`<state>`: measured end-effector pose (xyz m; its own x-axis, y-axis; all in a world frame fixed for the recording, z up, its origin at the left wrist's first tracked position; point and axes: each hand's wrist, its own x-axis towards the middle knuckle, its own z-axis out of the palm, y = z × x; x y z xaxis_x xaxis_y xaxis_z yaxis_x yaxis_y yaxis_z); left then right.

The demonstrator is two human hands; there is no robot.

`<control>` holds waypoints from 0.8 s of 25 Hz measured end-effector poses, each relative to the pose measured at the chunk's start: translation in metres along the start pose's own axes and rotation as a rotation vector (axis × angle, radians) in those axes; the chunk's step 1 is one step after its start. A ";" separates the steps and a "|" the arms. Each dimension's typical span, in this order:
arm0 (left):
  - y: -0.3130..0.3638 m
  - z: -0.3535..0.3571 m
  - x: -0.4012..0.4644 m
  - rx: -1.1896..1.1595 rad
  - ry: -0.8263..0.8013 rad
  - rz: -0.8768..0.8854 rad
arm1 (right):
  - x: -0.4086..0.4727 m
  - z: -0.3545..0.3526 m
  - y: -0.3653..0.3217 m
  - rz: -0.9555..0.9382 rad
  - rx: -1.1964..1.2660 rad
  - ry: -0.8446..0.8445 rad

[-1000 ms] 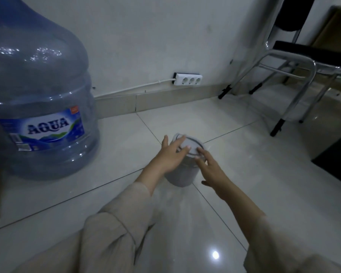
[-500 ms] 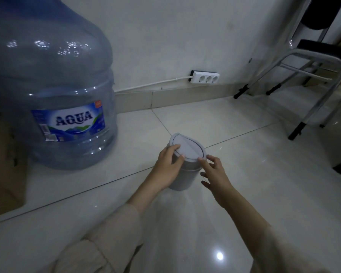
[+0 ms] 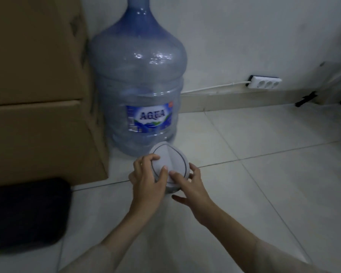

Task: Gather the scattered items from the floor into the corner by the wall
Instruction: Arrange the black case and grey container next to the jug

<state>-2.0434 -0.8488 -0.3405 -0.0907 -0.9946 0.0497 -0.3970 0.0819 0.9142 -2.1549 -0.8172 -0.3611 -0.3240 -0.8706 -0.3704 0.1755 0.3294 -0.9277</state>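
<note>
A small white round bin with a swing lid [image 3: 172, 159] stands on the tiled floor just in front of a big blue AQUA water jug [image 3: 140, 79]. My left hand [image 3: 148, 180] grips the bin's left side, fingers curled over the lid's rim. My right hand [image 3: 191, 186] holds its right side, thumb on the lid. The bin's lower body is mostly hidden behind my hands. The jug stands against the white wall, beside stacked cardboard boxes [image 3: 37, 91].
A black mat or bag [image 3: 26, 213] lies on the floor at the left, in front of the boxes. A white power strip [image 3: 264, 84] with its cable sits on the skirting at the right. Black chair feet [image 3: 305, 99] rest near the wall at far right.
Both hands have carried the bin left toward the jug and boxes; it now sits close to the jug's base. The view has swung left, bringing the boxes in and the chair out.
</note>
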 end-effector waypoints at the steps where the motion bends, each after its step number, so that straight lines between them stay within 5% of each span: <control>1: -0.007 -0.018 -0.003 0.013 0.065 -0.007 | -0.002 0.020 0.003 0.012 -0.027 -0.059; 9: -0.059 -0.132 -0.011 -0.043 0.304 -0.239 | -0.020 0.142 0.005 0.067 -0.199 -0.339; 20: -0.083 -0.168 0.000 -0.045 0.109 -0.184 | 0.003 0.168 0.001 0.178 -0.242 -0.308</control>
<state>-1.8571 -0.8663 -0.3488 0.0796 -0.9937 -0.0793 -0.3565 -0.1027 0.9286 -1.9993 -0.8815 -0.3554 -0.0089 -0.8489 -0.5285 -0.0317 0.5285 -0.8483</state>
